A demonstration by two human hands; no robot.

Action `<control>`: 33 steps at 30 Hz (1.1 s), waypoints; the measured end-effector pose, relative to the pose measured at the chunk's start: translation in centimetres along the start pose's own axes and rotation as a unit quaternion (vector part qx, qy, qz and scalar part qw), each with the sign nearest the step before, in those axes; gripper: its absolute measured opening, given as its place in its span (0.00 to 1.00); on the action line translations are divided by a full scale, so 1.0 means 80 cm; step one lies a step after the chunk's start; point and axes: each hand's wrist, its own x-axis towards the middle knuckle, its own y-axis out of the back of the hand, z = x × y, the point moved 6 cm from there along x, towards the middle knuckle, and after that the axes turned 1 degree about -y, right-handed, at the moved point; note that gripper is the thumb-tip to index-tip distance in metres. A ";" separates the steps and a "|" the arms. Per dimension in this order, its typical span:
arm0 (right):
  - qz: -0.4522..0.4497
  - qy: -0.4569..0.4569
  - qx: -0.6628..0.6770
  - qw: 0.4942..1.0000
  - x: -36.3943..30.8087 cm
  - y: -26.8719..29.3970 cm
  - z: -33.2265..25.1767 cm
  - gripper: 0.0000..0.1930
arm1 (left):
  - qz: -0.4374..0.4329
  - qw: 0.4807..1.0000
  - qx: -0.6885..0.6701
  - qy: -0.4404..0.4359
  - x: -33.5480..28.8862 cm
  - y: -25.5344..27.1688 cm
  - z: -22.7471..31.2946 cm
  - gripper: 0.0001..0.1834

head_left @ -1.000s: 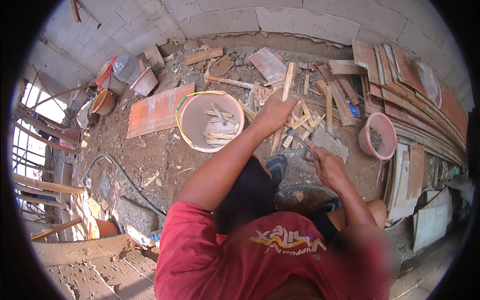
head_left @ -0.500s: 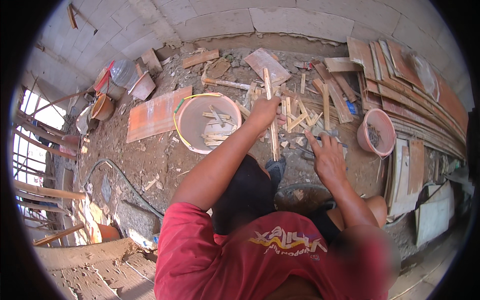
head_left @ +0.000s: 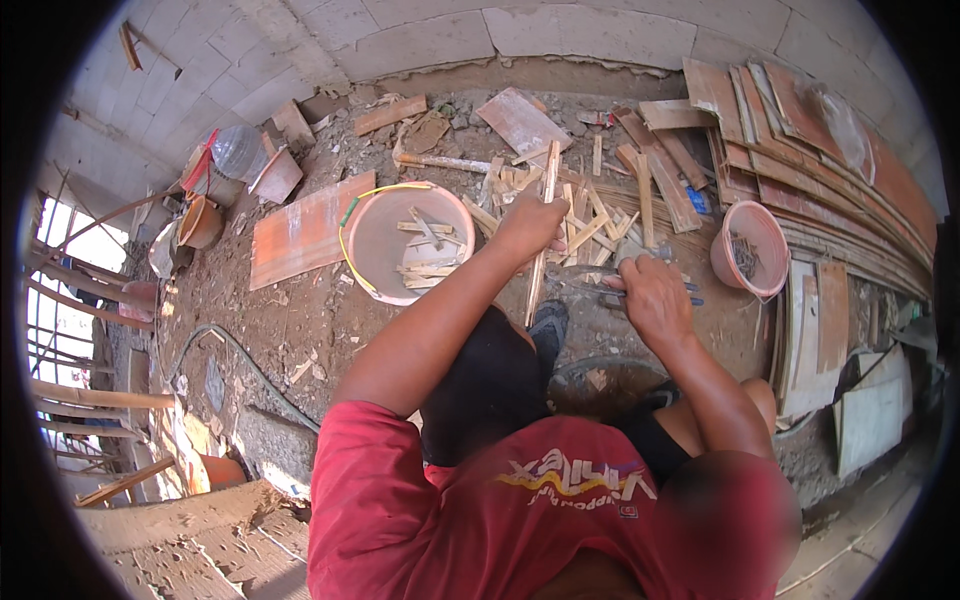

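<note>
My left hand (head_left: 535, 228) is closed around a narrow wooden strip (head_left: 549, 180), which stands tilted, its top leaning slightly right. My right hand (head_left: 655, 298) has its fingers curled over a dark metal hand tool (head_left: 695, 287) low above the ground. Slim dark ends show on both sides of that hand, but its fingers hide the middle, so its exact kind is unclear. Beyond the hands lies a pile of short wood strips (head_left: 600, 220). Left of my left hand stands a pale pink bucket (head_left: 376, 285) with a yellow-green handle and several wood pieces inside.
A smaller pink bucket (head_left: 722, 270) holding what look like nails stands at right, beside stacked boards (head_left: 800, 170). A hammer (head_left: 450, 162) lies behind the pile. An orange-stained board (head_left: 300, 235) rests at left, near more buckets (head_left: 202, 222). A block wall (head_left: 590, 40) closes the far side.
My right hand's fingers have gone from stretched out to curled around the metal tool. The wooden strip in my left hand now leans more to the right at its top.
</note>
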 end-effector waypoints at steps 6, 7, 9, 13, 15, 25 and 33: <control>-0.041 0.047 0.018 0.998 0.007 0.012 0.022 0.13 | -0.055 0.965 0.218 -0.137 -0.026 -0.027 0.052 0.29; -0.042 0.054 0.020 0.997 0.010 0.018 0.026 0.14 | -0.066 0.965 0.208 -0.145 -0.033 -0.029 0.061 0.29; -0.029 0.088 0.016 0.996 0.022 0.036 0.027 0.16 | -0.088 0.963 0.190 -0.170 -0.037 -0.032 0.067 0.28; -0.019 0.133 -0.004 0.991 0.044 0.069 0.028 0.18 | -0.131 0.957 0.160 -0.202 -0.043 -0.035 0.086 0.22; -0.015 0.165 -0.012 0.986 0.053 0.082 0.024 0.18 | -0.144 0.952 0.148 -0.224 -0.048 -0.036 0.095 0.18; -0.009 0.181 -0.004 0.984 0.080 0.102 0.020 0.12 | -0.174 0.960 -0.134 -0.172 -0.048 -0.018 0.112 0.15; -0.077 0.101 -0.066 0.990 0.044 0.085 -0.013 0.12 | -0.069 0.941 -0.281 -0.175 -0.035 0.016 0.104 0.14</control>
